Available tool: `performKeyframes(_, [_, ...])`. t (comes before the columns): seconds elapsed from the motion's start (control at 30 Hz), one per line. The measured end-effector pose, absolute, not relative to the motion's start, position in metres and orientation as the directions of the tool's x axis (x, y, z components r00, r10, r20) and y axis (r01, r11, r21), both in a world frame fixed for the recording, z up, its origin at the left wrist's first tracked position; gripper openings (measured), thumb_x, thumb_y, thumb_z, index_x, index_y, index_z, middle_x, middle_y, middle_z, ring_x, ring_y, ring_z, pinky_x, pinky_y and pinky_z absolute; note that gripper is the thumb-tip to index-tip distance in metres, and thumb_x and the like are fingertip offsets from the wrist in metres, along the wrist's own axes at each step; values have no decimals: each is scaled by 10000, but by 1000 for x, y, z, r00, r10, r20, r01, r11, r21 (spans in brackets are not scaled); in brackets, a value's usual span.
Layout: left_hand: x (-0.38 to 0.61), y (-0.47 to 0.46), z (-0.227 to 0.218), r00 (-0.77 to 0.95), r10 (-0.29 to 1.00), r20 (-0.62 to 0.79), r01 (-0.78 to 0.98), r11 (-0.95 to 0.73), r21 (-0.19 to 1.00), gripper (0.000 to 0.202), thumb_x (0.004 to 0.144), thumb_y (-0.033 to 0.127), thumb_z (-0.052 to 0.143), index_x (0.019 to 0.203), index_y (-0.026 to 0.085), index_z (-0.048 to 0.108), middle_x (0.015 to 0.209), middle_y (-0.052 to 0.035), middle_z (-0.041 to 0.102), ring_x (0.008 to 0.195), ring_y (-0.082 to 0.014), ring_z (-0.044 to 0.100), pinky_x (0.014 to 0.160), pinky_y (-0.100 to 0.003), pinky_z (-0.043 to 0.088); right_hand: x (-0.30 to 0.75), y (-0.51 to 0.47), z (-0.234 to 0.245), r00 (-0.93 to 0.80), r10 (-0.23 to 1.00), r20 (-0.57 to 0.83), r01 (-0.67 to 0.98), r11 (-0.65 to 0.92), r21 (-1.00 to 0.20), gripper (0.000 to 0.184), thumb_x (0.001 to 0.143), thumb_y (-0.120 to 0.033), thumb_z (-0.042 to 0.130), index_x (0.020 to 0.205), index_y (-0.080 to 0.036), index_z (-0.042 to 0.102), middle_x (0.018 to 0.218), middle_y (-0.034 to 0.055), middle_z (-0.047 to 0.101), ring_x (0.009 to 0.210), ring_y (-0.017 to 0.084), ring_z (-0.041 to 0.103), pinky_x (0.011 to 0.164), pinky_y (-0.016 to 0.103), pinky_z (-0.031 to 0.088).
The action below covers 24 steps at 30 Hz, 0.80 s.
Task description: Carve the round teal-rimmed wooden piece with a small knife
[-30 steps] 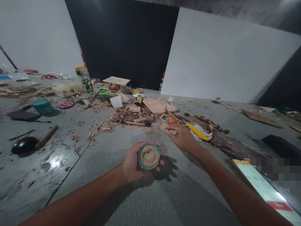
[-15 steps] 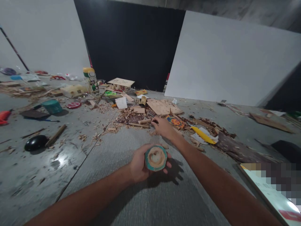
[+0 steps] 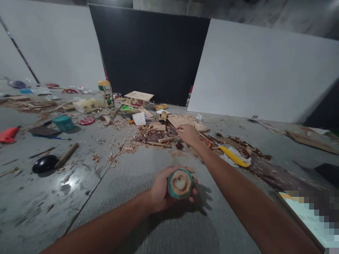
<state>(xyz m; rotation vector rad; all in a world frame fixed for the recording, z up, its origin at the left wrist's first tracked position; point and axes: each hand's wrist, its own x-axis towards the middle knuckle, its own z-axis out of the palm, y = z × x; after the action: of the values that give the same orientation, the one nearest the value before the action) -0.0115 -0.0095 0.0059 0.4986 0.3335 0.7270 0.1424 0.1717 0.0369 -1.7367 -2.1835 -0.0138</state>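
The disc (image 3: pixel 180 184) lay in the left hand (image 3: pixel 161 188), above the floor (image 3: pixel 143 218), its carved side facing up: bare wood within a teal rim, with a heart shape (a little blurred) in the hollow. The person's left fingers wrapped around it from beneath, their tips showing past its right edge.

Farther out, the right hand (image 3: pixel 188 134) reached to the near edge of the board (image 3: pixel 173 120), thumb and fingertips drawn together; one could not tell whether they gripped anything. Just left of it was the litter of shavings (image 3: pixel 143 129), with a stick (image 3: pixel 161 144) along its front. A yellow tool (image 3: pixel 234 156) lay to the right of the right forearm.

Well to the left were a teal pot (image 3: pixel 64 123), a red lid (image 3: pixel 86 121) and a black ball (image 3: pixel 43 164). Behind them a bottle (image 3: pixel 106 95) stood upright, near the black panel (image 3: pixel 150 56).
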Motion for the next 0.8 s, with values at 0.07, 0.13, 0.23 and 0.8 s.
performKeyframes(0.07, [-11,-9,6,711,694,-110,-542,641,543,390,888,387,430,1008,93,657,853,-146,691,692,-234,668,632,-338,497,134,185,31,-146,949,280,962,202,-183,331,964,-332,601,1259,-181,591,1278,105,601,1062,235,632,885,446,550])
performKeyframes(0.13, [-11,-9,5,713,692,-113,-537,643,547,417,902,404,398,996,95,663,855,-153,695,696,-244,676,627,-343,498,128,194,25,-113,953,280,970,166,-176,332,964,-334,601,1258,-180,591,1276,104,603,1062,236,632,885,447,549])
performKeyframes(0.23, [-11,-8,3,705,695,-141,-526,645,554,442,922,409,358,973,100,670,848,-151,696,692,-247,685,624,-352,506,123,204,18,-77,960,270,968,137,-212,329,965,-333,599,1257,-182,592,1275,104,603,1058,234,633,883,445,550])
performKeyframes(0.8, [-12,-8,5,692,708,-137,-555,645,525,356,900,386,439,1034,117,628,884,-148,702,709,-254,692,620,-346,517,181,151,58,-133,981,144,628,196,-753,256,969,-288,557,1173,-136,590,795,28,658,610,150,625,594,298,528])
